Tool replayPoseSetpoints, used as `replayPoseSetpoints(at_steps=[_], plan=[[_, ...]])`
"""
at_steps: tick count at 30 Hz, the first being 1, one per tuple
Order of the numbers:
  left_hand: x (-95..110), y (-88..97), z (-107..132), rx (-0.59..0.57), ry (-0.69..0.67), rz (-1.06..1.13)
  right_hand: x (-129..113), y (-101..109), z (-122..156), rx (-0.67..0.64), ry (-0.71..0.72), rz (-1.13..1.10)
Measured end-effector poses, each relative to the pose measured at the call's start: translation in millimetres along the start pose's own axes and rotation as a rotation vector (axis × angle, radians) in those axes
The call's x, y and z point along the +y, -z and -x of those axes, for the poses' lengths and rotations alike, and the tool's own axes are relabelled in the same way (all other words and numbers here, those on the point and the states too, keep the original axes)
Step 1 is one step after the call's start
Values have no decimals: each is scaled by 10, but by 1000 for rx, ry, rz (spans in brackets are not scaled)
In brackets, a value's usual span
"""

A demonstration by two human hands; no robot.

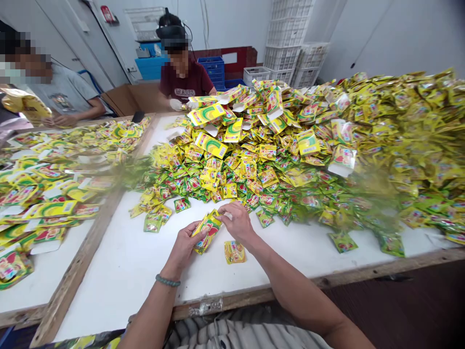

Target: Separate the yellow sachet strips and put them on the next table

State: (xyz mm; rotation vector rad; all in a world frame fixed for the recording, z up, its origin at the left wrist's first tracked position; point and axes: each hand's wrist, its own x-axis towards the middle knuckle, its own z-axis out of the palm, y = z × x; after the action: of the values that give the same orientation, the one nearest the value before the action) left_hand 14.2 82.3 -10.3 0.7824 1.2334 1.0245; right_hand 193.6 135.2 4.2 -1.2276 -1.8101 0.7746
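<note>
Sachets in yellow and green make up the bundle (206, 231) that the head view shows at the near middle of the tabletop (145, 261), lifted just above the white surface. My left hand (185, 245) has its fingers closed around the lower part of the bundle from the left. My right hand (238, 223) has its fingers pinched on the top edge. A bead bracelet (167, 281) sits on my left wrist.

One loose sachet (234, 252) lies flat just below my right hand, apart from the bundle. Right behind my hands begins the pile (290, 155), a deep heap of the same packets that runs to the far edge and off to the right. It blocks any clear reach across the tabletop. Flat printed cartons (207, 114) lie on its far crest.

A wooden rail (83, 252) to the left divides this surface from a second tabletop (47, 271), also strewn with packets and cartons. A person in maroon (185, 80) stands at the far end with a gloved hand at the pile. A person in grey (65, 94) is at the far left. White crates (286, 43) are stacked against the back wall.
</note>
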Motion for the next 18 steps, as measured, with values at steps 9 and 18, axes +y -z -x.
replayPoseSetpoints(at_steps=[9, 18], plan=[[54, -13, 7, 2, 32, 77, -113, -61, 77, -163, -60, -20], [150, 44, 34, 44, 25, -45, -117, 19, 91, -362, -33, -199]])
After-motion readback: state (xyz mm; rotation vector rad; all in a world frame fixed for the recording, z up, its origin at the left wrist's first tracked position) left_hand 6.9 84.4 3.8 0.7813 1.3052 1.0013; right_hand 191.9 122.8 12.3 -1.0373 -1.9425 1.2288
